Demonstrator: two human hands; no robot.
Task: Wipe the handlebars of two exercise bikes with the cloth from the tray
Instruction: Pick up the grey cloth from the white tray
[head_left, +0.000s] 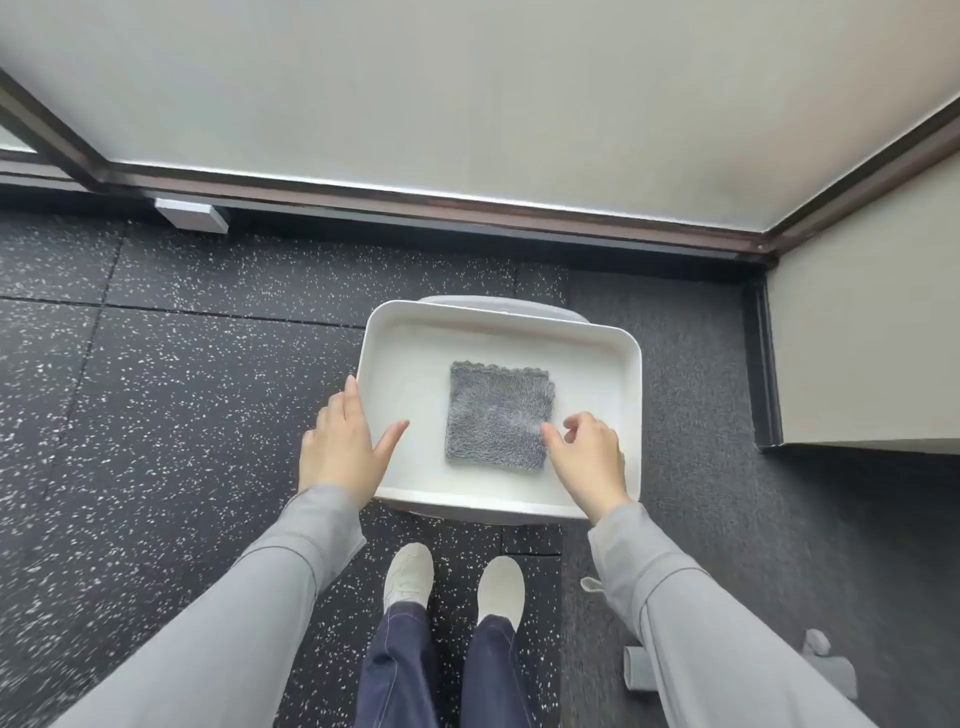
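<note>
Cloth (497, 415), a grey, square, fluffy microfibre piece with a scalloped far edge, lies flat in the middle of a white rectangular plastic tray (631, 364) with rounded corners. That tray sits on a pale stool or stand whose rim shows just beyond its far edge, over a black rubber floor (156, 389) speckled with white.

At the left, the left hand (340, 441) rests on the tray's left rim, fingers straight and spread wide, the thumb reaching over the bare white bottom and holding nothing. A grey sleeve (234, 597) covers that arm.

To the right, the right hand (587, 457) hovers at the near right corner of the cloth, fingers loosely curled and partly parted, the fingertips at the cloth's right edge; whether they touch it I cannot tell. It grips nothing.

Below the tray, two off-white shoes (410, 574) and dark blue trouser legs stand on the floor. Farther away, a frosted window with a dark brown frame (415, 200) runs across the scene.
</note>
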